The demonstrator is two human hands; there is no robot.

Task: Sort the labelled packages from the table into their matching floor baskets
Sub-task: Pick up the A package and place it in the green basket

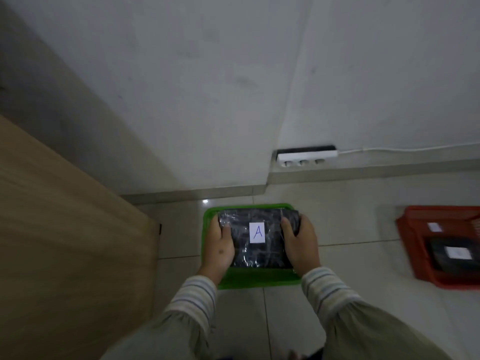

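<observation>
A black plastic-wrapped package (259,253) with a white label reading "A" is held over the green floor basket (257,280). My left hand (220,248) grips its left side and my right hand (301,245) grips its right side, thumbs on top. Whether the package rests on the basket bottom or hangs just above it I cannot tell. To the right on the floor stands an orange-red basket (413,240) holding a dark package (457,255) with a white label whose letter is too blurred to read.
A wooden table (65,229) fills the left side. A white wall is straight ahead, with a power strip (306,155) and its cable along the skirting ledge. Pale floor tiles lie between the two baskets.
</observation>
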